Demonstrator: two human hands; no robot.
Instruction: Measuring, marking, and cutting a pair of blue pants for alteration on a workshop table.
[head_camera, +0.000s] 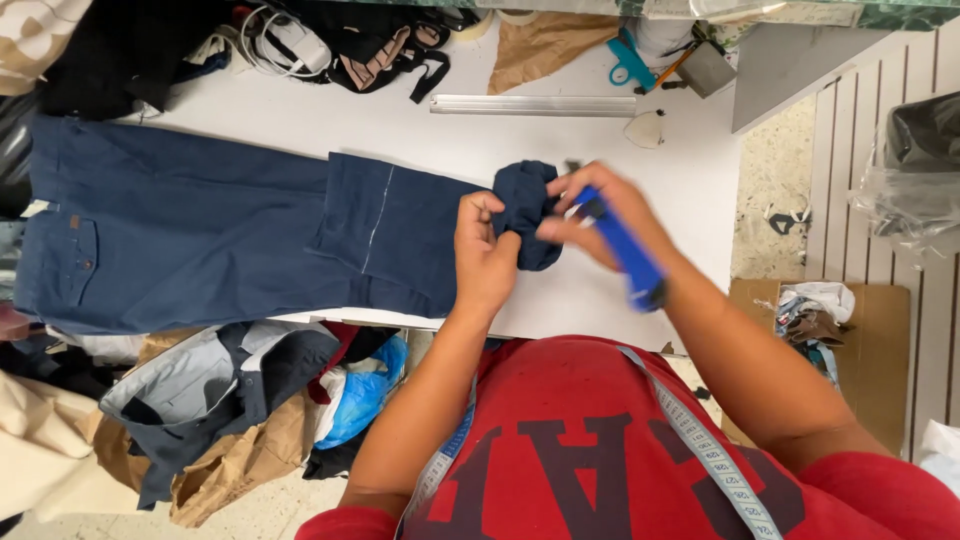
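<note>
The fingers of the left hand are closed on the bunched hem end of the trouser leg, gripping the dark blue wad from its near-left side; the fingers of the right hand are closed too, pinching the same wad from its right while also clasping a blue-handled tool, whose kind cannot be told through the motion blur; its handle slants down and to the right, away from the cloth, along the wrist; so the bunched cloth sits between the two hands, touching both, with the left hand below and beside it and the right hand level with it on the other side.

From that wad the navy trousers run out to the left across the white table, their long axis lying left to right, waistband and pocket at the far left, and a pale chalk line crossing the leg just left of the left hand; both hands work at the hem end only.

Beyond the hands, well apart on the table, lie a metal ruler, a piece of tailor's chalk and blue-handled scissors; a measuring tape hangs over the person's red shirt.
</note>
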